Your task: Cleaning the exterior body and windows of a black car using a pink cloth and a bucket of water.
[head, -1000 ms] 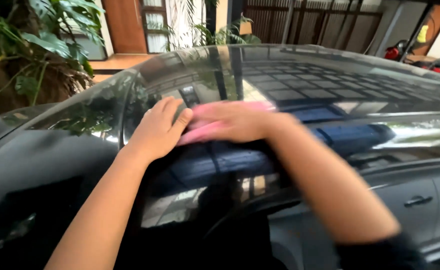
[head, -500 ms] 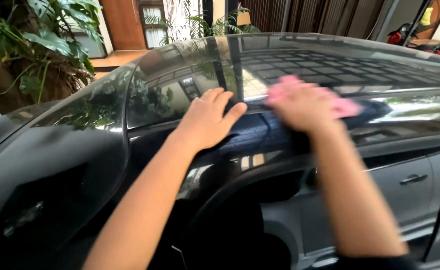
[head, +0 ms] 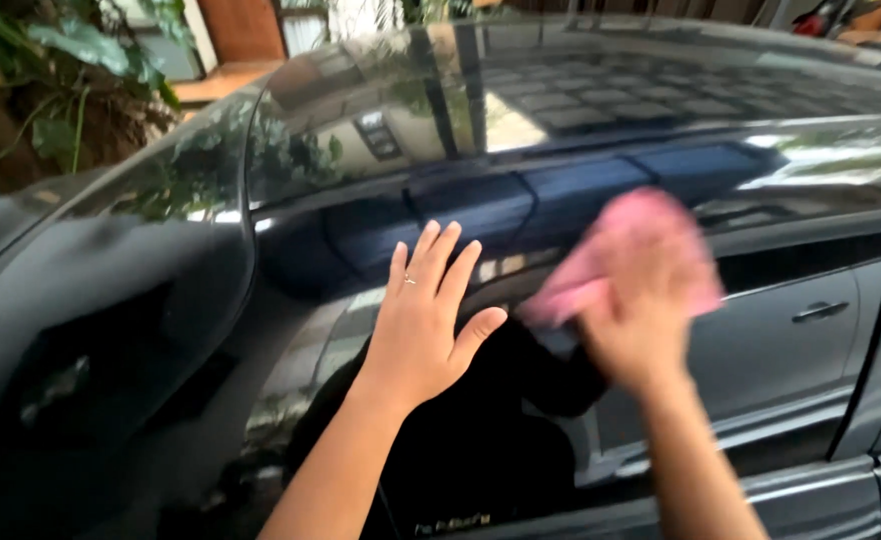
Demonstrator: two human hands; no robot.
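Cloth: a pink cloth [head: 633,250] is pressed on the side of a dark car [head: 211,300]. It sits just under the roof edge, at the top of the side window [head: 761,330]. It looks blurry.
Right hand: the right hand [head: 636,320] is on the cloth. Its fingers are curled over the lower part and hold it against the car. The cloth sticks out above the hand, toward the roof, and a bit to the left.
Long way of the cloth: it runs from low on the left to high on the right, almost along the roof edge.
Left hand: the left hand [head: 426,320] is wide open and flat, fingers spread and pointing up. It holds nothing. It rests on the shiny car side, just left of the cloth but not touching it. There is a thin ring [head: 410,281] on one finger.
Which hand is nearer: the right hand, because it has the cloth.
Roof: the black roof [head: 611,90] is far and high, and it is shiny like a mirror.
Door handle: a door handle [head: 821,312] is to the right of the cloth.
Plants: green plants [head: 71,60] are far on the left.
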